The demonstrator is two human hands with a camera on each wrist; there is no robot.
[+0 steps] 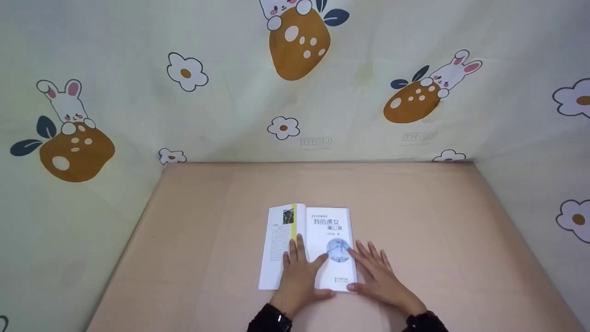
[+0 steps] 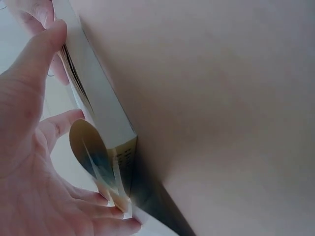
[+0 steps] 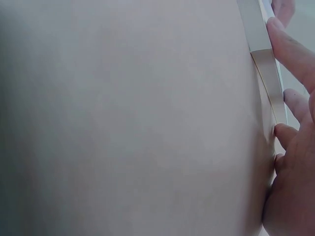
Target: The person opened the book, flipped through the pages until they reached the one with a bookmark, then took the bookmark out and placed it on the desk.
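A paperback book (image 1: 339,272) lies open near the front of the table, at its title page with dark characters and a round blue picture. To its left is the turned-back cover with its flap (image 1: 272,265), printed with text and a small photo. My left hand (image 1: 297,281) rests spread across the fold, its fingers on both sides. In the left wrist view the cover (image 2: 88,142) bows up beside the thick page block (image 2: 106,108). At the book's right edge, my right hand (image 1: 382,281) touches with extended fingers, its thumb by the lower corner.
The book lies on a light brown tabletop (image 1: 193,240). A pale cloth (image 1: 221,115) printed with rabbits, strawberries and flowers hangs behind the table and along both sides. Dark sleeves (image 1: 269,319) cover both wrists.
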